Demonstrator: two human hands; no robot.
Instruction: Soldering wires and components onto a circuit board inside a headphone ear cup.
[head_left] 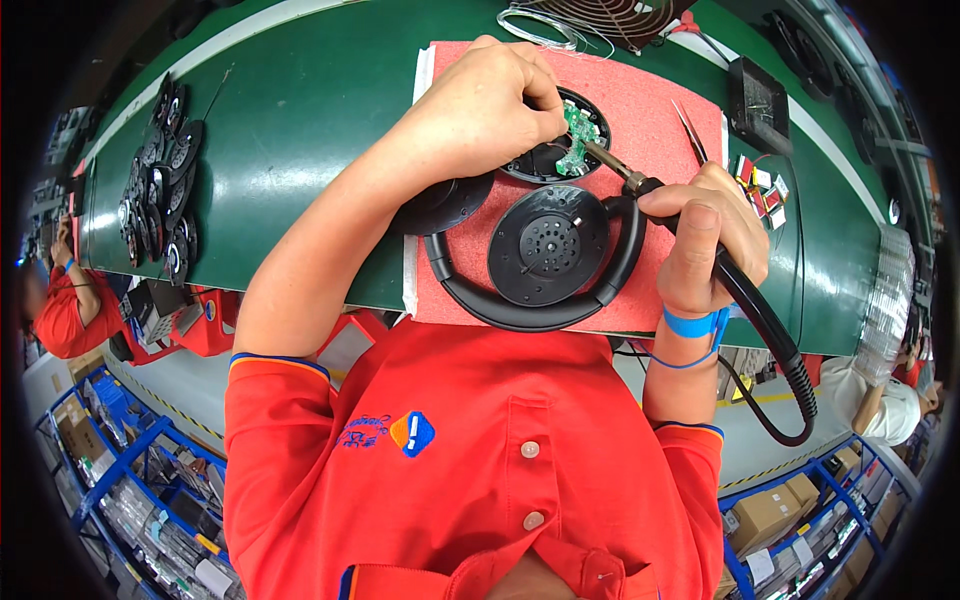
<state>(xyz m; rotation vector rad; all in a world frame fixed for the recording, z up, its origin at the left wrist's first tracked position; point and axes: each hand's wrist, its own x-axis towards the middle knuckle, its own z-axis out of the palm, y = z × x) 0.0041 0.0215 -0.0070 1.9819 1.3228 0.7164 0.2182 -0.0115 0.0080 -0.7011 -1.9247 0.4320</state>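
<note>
My right hand (715, 235) grips a soldering iron (655, 187), its metal tip reaching the edge of a green circuit board (578, 140). The board sits in an open round black ear cup (533, 172) of a pair of headphones. Over the board's left side, my left hand (490, 110) is pinched closed; whatever its fingertips hold is hidden. Nearer me lie the curved headband (535, 316) and a black disc with a perforated centre (548, 245). Pointed tweezers (690, 132) stick out beyond my right hand; their rear end is hidden behind it.
A pink foam mat (640, 90) lies under the headphones on the green table (270, 130). Black speaker discs (160, 190) pile up at left. A black tray (758, 105), small red-and-white parts (762, 190) and a wire coil (545, 28) surround the mat. The iron's cord (790, 380) hangs at right.
</note>
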